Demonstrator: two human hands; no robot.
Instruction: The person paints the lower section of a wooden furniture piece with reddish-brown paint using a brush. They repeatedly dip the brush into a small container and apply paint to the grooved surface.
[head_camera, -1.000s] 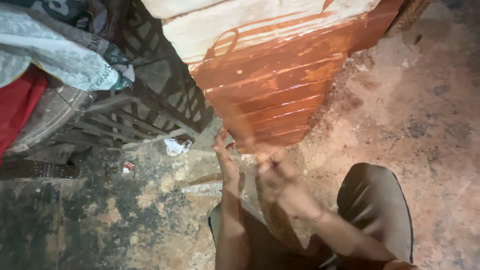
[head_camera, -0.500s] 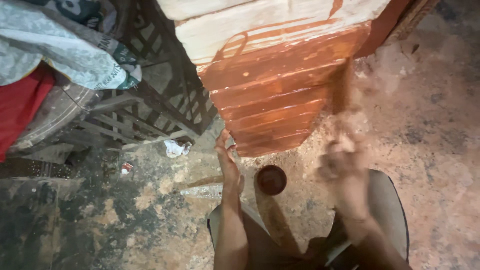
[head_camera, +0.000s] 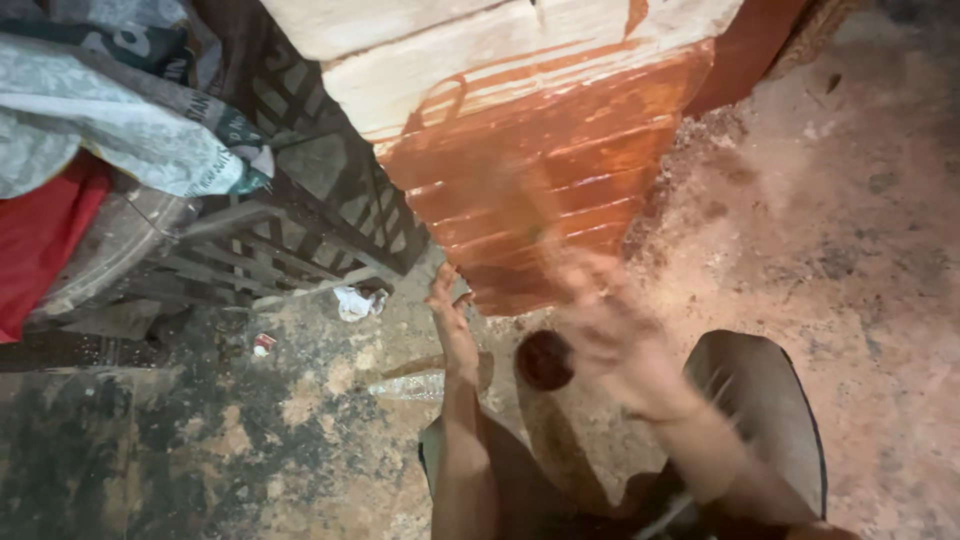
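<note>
Left hand (head_camera: 452, 322), fingers spread, rests against the red-coated block (head_camera: 545, 190); block judged heavy, rigid, slick: grip uncoated upper edges. Right hand (head_camera: 600, 320) blurred, state indeterminable.

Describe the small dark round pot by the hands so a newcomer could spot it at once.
Find the ribbed wooden block, pale on top and coated reddish-brown below. Under its lower edge, on the dusty floor, sits the small round pot, between the left hand and the blurred right hand. It is the only dark, round thing there.
</note>
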